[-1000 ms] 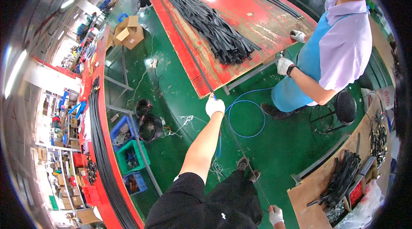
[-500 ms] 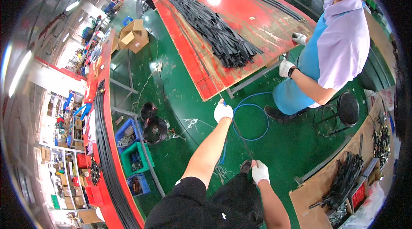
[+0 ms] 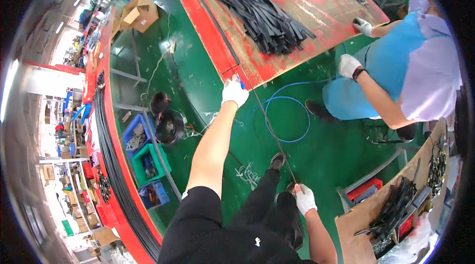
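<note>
My left hand (image 3: 235,93), in a white glove, is closed at the near corner of the red table (image 3: 194,22). A small blue thing (image 3: 241,82) sticks out of its grip; its kind is unclear. Lower right, my gloved right hand (image 3: 305,198) pinches the near end of a thin dark cord (image 3: 265,115). The cord runs up past my left hand to the table edge, in line with a narrow black strip (image 3: 213,16) lying on the tabletop. Whether my left fingers touch the cord is hard to see.
A heap of flat black strips (image 3: 267,26) covers the table's middle. A co-worker in a blue apron (image 3: 368,71) stands at right. A blue hose (image 3: 309,124) loops on the green floor (image 3: 247,150). Bins (image 3: 168,164) stand left; a cardboard-topped bench (image 3: 356,229) stands right.
My view has shifted forward, nearer the table. My left hand has reached farther up to the table's corner, while the right still holds the cord low. The co-worker leans more toward the table.
</note>
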Motion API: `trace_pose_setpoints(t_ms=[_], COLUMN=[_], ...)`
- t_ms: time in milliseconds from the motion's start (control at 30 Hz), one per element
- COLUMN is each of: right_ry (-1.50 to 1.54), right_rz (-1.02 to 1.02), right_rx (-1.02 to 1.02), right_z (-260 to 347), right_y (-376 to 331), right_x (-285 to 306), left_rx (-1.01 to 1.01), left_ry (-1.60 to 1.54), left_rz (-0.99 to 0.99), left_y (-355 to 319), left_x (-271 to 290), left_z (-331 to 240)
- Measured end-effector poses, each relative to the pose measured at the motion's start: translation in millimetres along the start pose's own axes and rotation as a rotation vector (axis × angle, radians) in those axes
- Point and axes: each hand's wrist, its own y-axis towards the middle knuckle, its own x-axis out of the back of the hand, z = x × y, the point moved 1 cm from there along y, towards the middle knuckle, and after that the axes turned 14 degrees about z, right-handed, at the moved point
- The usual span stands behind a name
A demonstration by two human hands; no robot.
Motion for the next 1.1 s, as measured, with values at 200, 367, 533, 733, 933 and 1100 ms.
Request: trace_pose_setpoints(t_ms=[200, 367, 533, 733, 933, 1100], right_ry=[0.139, 0.154, 0.156, 0.151, 0.128, 0.12], right_rz=[0.103, 0.122, 0.132, 0.11, 0.134, 0.126], right_rx=[-0.123, -0.153, -0.157, -0.174, -0.179, -0.146], right_z=[13.5, 27.3, 31.0, 23.9, 25.6, 21.5], right_y=[-4.3, -1.8, 5.8, 12.4, 11.0, 14.1], right_x=[-2.8, 7.2, 6.2, 4.1, 3.0, 3.8], left_rx=[-0.04, -0.047, -0.066, -0.025, -0.039, 0.008], left_ry=[0.109, 0.086, 0.136, 0.109, 0.153, 0.117], left_rz=[0.007, -0.032, -0.059, -0.005, 0.014, 0.021], left_y=[25.1, 40.4, 43.8, 43.3, 55.7, 56.2], left_x=[2.6, -8.0, -1.7, 3.8, 0.6, 3.6], left_z=[-1.9, 14.4, 11.6, 6.9, 15.4, 11.9])
